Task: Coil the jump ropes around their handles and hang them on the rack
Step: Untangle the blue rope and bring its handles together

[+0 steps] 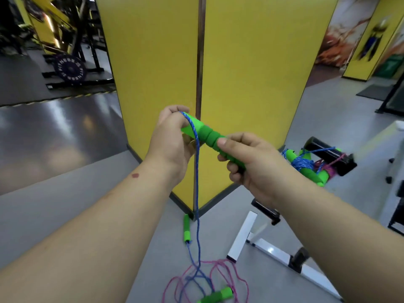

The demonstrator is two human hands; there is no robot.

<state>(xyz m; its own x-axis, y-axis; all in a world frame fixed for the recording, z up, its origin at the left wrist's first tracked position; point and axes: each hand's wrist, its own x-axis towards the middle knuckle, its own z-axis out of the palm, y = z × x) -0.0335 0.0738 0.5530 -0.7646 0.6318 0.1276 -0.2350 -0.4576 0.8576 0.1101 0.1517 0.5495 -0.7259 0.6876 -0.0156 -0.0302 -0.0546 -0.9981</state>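
My right hand (247,162) grips the lower end of a green foam jump-rope handle (205,133) held slantwise at chest height. My left hand (172,136) pinches the blue rope (197,189) against the handle's upper end. From there the rope hangs straight down to the floor. Its other green handle (186,230) lies on the floor by the pillar's foot. A pink rope (220,274) with a green handle (216,297) lies tangled on the floor below. Coiled ropes with green handles (306,166) hang on a black rack bar (328,154) at the right.
A yellow pillar (218,62) stands straight ahead. A white metal frame (242,235) with black fittings lies on the grey floor at the lower right. Gym machines and a weight plate (70,69) stand at the far left. Chair legs (395,206) show at the right edge.
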